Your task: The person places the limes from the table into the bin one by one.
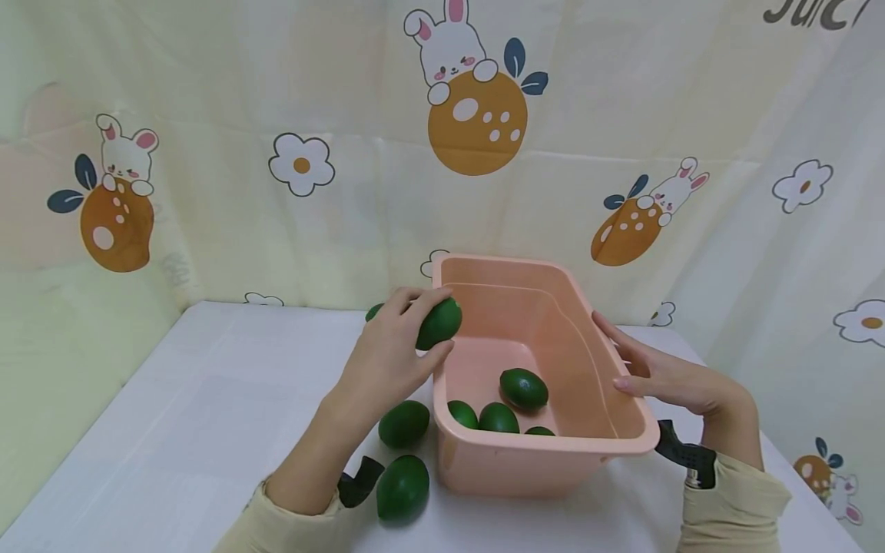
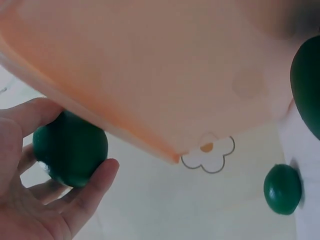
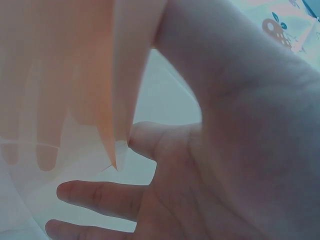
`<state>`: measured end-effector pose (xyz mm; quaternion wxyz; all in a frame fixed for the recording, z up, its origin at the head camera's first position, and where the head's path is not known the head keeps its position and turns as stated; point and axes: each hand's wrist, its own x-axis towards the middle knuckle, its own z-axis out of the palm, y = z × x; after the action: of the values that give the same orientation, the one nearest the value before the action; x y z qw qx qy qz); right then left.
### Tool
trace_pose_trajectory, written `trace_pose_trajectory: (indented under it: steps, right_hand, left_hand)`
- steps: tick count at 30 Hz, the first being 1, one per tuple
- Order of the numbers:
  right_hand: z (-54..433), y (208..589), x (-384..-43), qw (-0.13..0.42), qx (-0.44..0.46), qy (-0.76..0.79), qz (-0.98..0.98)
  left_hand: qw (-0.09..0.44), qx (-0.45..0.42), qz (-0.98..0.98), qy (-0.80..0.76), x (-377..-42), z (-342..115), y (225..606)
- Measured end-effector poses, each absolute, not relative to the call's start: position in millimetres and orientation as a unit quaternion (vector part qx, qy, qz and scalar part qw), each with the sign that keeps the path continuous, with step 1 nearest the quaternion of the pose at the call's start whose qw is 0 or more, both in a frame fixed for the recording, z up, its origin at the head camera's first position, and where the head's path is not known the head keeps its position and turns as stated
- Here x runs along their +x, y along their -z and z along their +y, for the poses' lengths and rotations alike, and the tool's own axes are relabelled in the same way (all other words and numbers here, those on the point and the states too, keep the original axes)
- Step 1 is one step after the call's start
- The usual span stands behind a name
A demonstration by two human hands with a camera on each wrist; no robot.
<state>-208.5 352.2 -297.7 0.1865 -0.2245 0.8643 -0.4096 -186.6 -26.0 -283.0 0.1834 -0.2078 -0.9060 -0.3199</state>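
A green lime (image 1: 439, 324) is held between the thumb and fingers of my left hand (image 1: 387, 346), at the left rim of a pink plastic basin (image 1: 546, 444). The left wrist view also shows the held lime (image 2: 72, 147) beside the basin wall. My right hand (image 1: 667, 376) holds the basin's right rim, thumb over the edge, other fingers stretched along the outside. Inside the basin lie several limes (image 1: 524, 389), partly hidden by the front wall. Left of it, two limes (image 1: 404, 424) rest on the table, and another (image 1: 374, 311) peeks out behind my left hand.
The white table (image 1: 207, 415) extends left of the basin. A patterned curtain (image 1: 359, 223) with rabbits and flowers hangs behind the table and at both sides. Black straps (image 1: 684, 455) circle both wrists.
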Motion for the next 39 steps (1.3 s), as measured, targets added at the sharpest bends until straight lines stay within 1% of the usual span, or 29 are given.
trace_pose_trajectory:
  steps: [11,21,27,31,37,39]
  right_hand:
    - [353,300,-211,0.183,-0.222,0.411,0.865]
    - [353,302,-211,0.179,-0.218,0.407,0.869]
    - [354,302,-211,0.174,-0.223,0.408,0.868]
    - [356,304,-211,0.167,-0.249,0.403,0.865]
    - [364,305,-212,0.116,-0.316,0.354,0.873]
    - [367,307,-213,0.12,-0.332,0.365,0.861]
  left_hand:
    - [0.224,-0.244,-0.884,0.33,-190,-20,291]
    - [0.238,-0.279,-0.869,0.332,-192,-16,295]
    - [0.259,-0.288,-0.86,0.332,-192,-11,295]
    - [0.265,-0.289,-0.858,0.33,-192,-10,295]
    - [0.28,-0.3,-0.852,0.326,-192,-9,296]
    - [0.287,-0.305,-0.848,0.325,-193,-9,297]
